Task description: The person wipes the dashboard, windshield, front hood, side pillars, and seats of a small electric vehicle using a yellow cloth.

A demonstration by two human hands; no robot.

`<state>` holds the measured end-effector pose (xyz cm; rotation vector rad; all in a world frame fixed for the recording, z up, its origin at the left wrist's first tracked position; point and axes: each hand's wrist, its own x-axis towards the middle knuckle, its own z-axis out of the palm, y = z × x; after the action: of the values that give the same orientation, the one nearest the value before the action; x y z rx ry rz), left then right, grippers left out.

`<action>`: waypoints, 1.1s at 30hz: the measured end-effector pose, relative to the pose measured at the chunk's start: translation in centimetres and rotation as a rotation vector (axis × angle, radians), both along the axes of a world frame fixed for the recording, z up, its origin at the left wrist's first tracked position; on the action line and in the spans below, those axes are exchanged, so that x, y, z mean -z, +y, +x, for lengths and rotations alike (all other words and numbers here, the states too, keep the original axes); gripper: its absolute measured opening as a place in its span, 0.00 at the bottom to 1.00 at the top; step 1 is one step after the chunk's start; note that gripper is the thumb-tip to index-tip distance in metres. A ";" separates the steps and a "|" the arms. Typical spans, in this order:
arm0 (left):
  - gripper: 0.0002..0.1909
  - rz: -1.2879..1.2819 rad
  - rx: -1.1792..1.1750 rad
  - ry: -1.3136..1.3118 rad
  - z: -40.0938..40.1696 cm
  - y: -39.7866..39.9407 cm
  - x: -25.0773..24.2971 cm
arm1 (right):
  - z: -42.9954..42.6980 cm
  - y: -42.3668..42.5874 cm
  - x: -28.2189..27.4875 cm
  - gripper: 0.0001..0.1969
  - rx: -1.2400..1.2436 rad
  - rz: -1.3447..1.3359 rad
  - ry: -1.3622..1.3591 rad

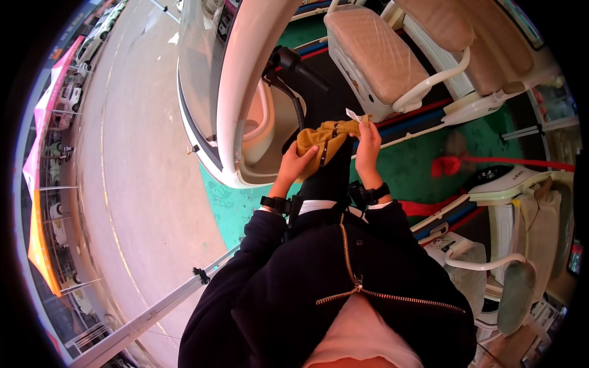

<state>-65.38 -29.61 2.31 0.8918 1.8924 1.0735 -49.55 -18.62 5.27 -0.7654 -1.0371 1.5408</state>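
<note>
A mustard-brown cloth (329, 138) with dark spotted bands and a small white tag is stretched between both hands in front of my legs. My left hand (294, 162) grips its lower left part, thumb on top. At the upper right, my right hand (367, 140) pinches the end beside the white tag. Just beyond the cloth is the open side of a white and pink-lit electric vehicle, with a black handlebar grip (310, 76) and a brown seat (377, 55) under clear plastic film.
The vehicle's windshield frame (230, 92) stands ahead on the left. Another small vehicle with a seat and white armrest (487, 264) is close on the right. A red strap (515, 161) crosses there. A metal rail (152, 313) runs at lower left, beside the pavement.
</note>
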 end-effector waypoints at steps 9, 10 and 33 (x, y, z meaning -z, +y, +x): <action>0.32 0.000 0.324 -0.327 -1.1 -0.5 -2.8 | 1.0 -0.2 -7.2 0.07 -0.031 -0.161 0.321; 0.31 0.056 0.286 -0.419 -1.0 -0.5 -2.8 | 0.8 -0.3 -7.9 0.07 -0.040 -0.152 0.313; 0.21 0.282 -0.279 -0.513 -1.8 8.5 -0.9 | 1.4 0.3 -7.9 0.08 0.001 -0.179 0.236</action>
<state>-67.17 -21.15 3.19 0.4387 1.4786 1.5931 -48.15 -18.27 13.17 -0.6853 -0.7318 1.6933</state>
